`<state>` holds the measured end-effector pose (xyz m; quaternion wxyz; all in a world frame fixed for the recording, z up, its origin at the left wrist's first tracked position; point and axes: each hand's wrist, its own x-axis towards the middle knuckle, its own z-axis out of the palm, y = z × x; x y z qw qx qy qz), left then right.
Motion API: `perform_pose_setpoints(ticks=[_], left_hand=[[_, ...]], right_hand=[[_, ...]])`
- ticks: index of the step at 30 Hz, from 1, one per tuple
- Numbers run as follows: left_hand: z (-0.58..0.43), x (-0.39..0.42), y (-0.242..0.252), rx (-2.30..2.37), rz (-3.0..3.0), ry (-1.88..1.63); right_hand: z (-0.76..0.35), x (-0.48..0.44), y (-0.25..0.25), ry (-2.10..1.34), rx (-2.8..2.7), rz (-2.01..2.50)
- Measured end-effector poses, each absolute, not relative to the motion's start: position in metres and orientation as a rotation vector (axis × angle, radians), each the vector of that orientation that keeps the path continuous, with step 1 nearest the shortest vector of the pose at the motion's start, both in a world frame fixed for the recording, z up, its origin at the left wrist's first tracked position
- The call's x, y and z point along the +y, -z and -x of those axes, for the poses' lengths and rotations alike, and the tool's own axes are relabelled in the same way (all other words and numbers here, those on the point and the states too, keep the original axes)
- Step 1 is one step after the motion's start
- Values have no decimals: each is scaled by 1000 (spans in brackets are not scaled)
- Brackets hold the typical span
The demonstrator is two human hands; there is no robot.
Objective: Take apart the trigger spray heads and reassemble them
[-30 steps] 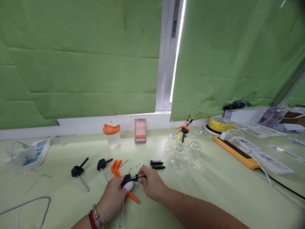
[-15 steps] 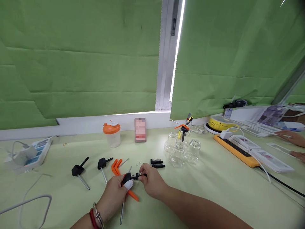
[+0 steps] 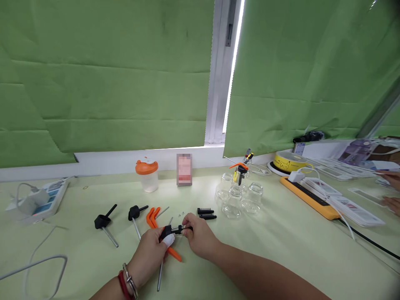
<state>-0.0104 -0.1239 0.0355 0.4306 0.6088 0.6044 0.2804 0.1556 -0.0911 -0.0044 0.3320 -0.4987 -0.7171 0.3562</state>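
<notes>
My left hand [image 3: 149, 250] is closed round a black plastic part [image 3: 166, 231] with a short metal piece showing along its front. At that part's right end, my right hand [image 3: 200, 235] pinches a small dark piece [image 3: 187, 228]; the fingertips partly hide it. An orange handle [image 3: 174, 253] and a metal rod [image 3: 160, 276] stick out beneath my left hand; whether they join the held part cannot be made out. Just beyond lie orange angled pieces [image 3: 153, 216]. Two black pieces with springs [image 3: 206, 214] lie past my right hand, near tiny bits [image 3: 181, 214].
Left of my hands are two black heads with metal rods [image 3: 102, 221] [image 3: 133, 212]. An orange-lidded cup [image 3: 148, 177] and a phone [image 3: 184, 169] stand behind. Glass jars [image 3: 231, 204] are right, then an orange power strip [image 3: 309, 198]. Another person's hands [image 3: 392, 204] show far right.
My hands and the held part stay almost in place. At the far right, the other person's hands have shifted, and a thin item now shows by the upper one.
</notes>
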Motion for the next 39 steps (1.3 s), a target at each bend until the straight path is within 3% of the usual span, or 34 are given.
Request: perform_pose_setpoints(ticks=[29,39], left_hand=[[13,-120,-33,1519,-1372,-754],[5,-127,-44,1343,-1371,-859]], right_hand=[[-181,-87,-15,-1049,-1955,1378],[-224,-74,-52,-636,-2178,1677]])
